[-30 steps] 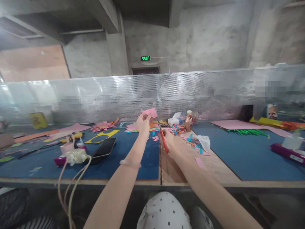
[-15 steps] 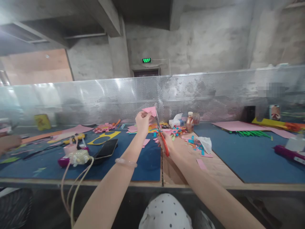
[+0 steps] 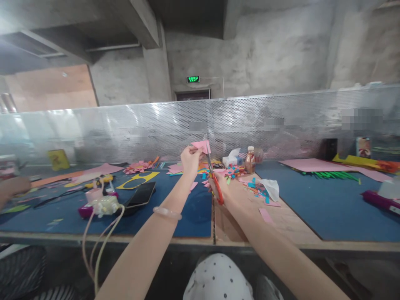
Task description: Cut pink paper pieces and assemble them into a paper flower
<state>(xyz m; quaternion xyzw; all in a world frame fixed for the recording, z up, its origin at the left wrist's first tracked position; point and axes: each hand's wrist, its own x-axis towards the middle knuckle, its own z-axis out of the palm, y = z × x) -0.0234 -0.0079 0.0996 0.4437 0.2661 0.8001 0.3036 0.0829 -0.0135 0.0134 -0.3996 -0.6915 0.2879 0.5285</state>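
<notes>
Paper is pinched in the left hand; the right hand grips scissors that overlap the paper's right edge.

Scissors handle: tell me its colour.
The scissors handle is orange-red, best seen in the head view.

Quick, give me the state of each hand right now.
Left hand: closed, pinching a piece of pink paper by its edge.
Right hand: closed around the red handles of the scissors.
</notes>
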